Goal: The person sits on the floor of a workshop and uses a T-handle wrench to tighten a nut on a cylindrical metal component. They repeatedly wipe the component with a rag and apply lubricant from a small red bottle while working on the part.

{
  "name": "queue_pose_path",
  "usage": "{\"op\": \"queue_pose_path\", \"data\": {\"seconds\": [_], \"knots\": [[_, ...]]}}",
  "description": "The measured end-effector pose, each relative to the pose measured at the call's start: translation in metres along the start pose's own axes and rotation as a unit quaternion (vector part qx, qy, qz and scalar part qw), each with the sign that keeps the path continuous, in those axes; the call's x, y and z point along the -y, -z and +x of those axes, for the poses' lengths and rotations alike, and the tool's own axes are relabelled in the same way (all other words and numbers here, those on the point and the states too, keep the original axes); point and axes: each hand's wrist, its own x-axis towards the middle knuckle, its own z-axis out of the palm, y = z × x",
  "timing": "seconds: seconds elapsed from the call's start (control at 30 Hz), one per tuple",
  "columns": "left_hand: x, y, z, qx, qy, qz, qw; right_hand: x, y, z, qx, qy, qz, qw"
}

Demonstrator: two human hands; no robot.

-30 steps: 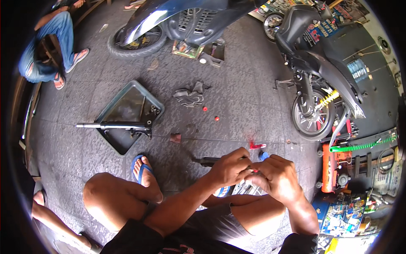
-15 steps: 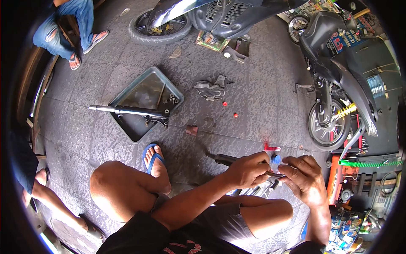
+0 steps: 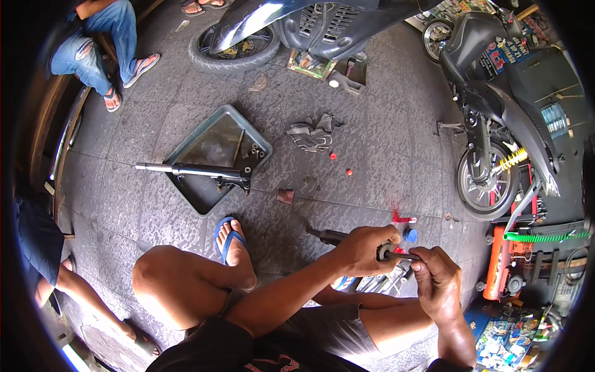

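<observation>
My left hand [image 3: 369, 253] is wrapped round a grey cylindrical part [image 3: 385, 252] with a round end facing right. My right hand [image 3: 437, 279] pinches a thin dark metal rod [image 3: 404, 256] that meets that end. A dark tube [image 3: 331, 237] lies behind my left hand; whether it joins the held part is hidden. Beside my hands are a blue cap [image 3: 410, 234], a red object [image 3: 400, 217] and silver tools [image 3: 378, 285] on the floor. Further forward, a metal fork tube [image 3: 192, 170] lies across a grey-green tray [image 3: 251, 127].
A crumpled grey cloth [image 3: 310, 133] and small red parts [image 3: 333, 156] lie ahead. Scooters stand at front [image 3: 328, 25] and right [image 3: 483, 111]. People sit at upper left [image 3: 99, 56] and lower left [image 3: 37, 242]. An orange cylinder [image 3: 496, 266] and cluttered supplies [image 3: 502, 335] are at right.
The round end of the part in my left hand has come into view, with the rod against it. My right hand has turned and its fingers have drawn closer round the rod.
</observation>
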Motion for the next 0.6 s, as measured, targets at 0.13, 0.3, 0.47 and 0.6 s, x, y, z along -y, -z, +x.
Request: {"op": "queue_pose_path", "data": {"seconds": [0.13,0.3,0.47,0.6], "knots": [[0.007,-0.005,0.003,-0.033,-0.011,0.049,0.998,-0.010,-0.016,-0.003,-0.080,-0.026,0.021,0.996],[0.014,-0.024,0.005,-0.124,-0.022,0.064,0.990,-0.018,-0.018,0.009,-0.132,0.009,-0.082,0.988],[0.021,-0.049,0.025,-0.250,-0.035,0.126,0.959,-0.012,-0.040,0.008,-0.191,-0.122,-0.119,0.967],[0.020,-0.049,0.032,-0.291,-0.052,0.125,0.947,-0.012,-0.044,0.015,-0.218,-0.159,-0.051,0.962]]}}
